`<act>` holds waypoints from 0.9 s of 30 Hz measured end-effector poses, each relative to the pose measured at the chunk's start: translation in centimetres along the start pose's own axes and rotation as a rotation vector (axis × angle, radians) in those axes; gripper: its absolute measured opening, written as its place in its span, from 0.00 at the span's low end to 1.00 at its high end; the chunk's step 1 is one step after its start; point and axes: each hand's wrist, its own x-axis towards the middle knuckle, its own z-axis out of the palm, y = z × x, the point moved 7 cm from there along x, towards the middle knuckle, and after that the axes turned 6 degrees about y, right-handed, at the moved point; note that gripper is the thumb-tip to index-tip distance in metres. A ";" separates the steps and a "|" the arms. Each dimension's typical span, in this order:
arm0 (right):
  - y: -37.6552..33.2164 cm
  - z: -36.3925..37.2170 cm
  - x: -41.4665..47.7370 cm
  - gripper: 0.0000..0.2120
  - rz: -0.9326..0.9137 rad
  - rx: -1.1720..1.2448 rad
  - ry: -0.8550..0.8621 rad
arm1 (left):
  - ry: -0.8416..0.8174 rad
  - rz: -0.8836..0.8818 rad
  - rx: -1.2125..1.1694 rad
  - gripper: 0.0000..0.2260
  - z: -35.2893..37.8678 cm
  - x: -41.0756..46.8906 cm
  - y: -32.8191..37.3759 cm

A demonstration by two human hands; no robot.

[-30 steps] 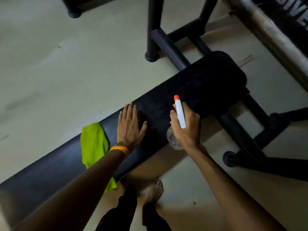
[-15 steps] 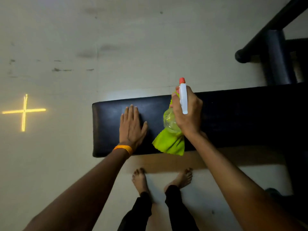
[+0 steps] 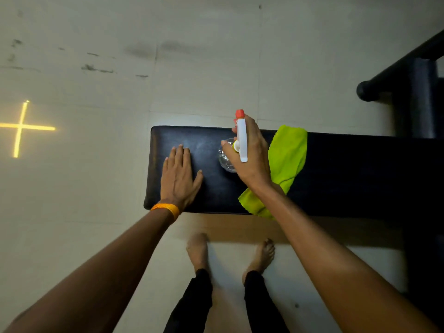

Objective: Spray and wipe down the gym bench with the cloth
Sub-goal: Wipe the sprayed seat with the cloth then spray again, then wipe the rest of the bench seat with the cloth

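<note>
A black padded gym bench runs across the view, its left end near the middle. My left hand lies flat on the pad near that end, fingers together, an orange band on the wrist. My right hand grips a clear spray bottle with a white trigger head and orange nozzle, held over the pad and pointing away from me. A lime-green cloth lies draped on the bench just right of that hand, partly hidden under my forearm, its lower corner hanging over the near edge.
Black steel frame tubes rise at the upper right. A yellow cross of light marks the pale tiled floor at left. My bare feet stand close to the bench's near side.
The view has shifted along the bench. The cloth now lies right of the bottle hand instead of under it. The left hand stays flat on the pad.
</note>
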 end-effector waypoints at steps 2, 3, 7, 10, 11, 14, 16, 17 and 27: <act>0.3 -0.1 -0.3 0.35 0.025 0.036 -0.041 | 0.000 -0.004 -0.015 0.33 0.3 -0.4 -0.1; 0.5 -0.3 -0.4 0.37 0.031 0.059 -0.060 | 0.000 -0.006 -0.020 0.32 0.5 -0.5 -0.1; 2.3 -1.5 -1.7 0.43 0.024 0.069 -0.173 | 0.109 0.012 -0.051 0.22 0.3 -1.3 1.2; 6.1 -4.5 -2.8 0.36 0.124 0.004 -0.090 | 0.217 0.059 -0.115 0.06 -0.7 -2.4 3.4; 7.9 -6.0 -3.1 0.31 0.192 -0.019 -0.007 | 0.212 0.084 -0.117 0.05 -0.8 -2.7 4.2; 14.0 -9.5 -3.4 0.19 0.426 -0.150 0.136 | 0.175 0.186 -0.105 0.07 0.2 -3.7 7.0; 16.9 -10.5 -3.0 0.15 0.589 -0.220 0.129 | 0.132 0.262 -0.121 0.08 1.5 -4.2 9.4; 17.9 -10.6 -2.7 0.17 0.655 -0.250 0.104 | 0.104 0.290 -0.136 0.09 2.1 -4.5 10.6; 18.7 -9.1 -0.9 0.07 0.928 0.291 -0.012 | 0.020 0.354 -0.225 0.17 6.4 -5.5 17.8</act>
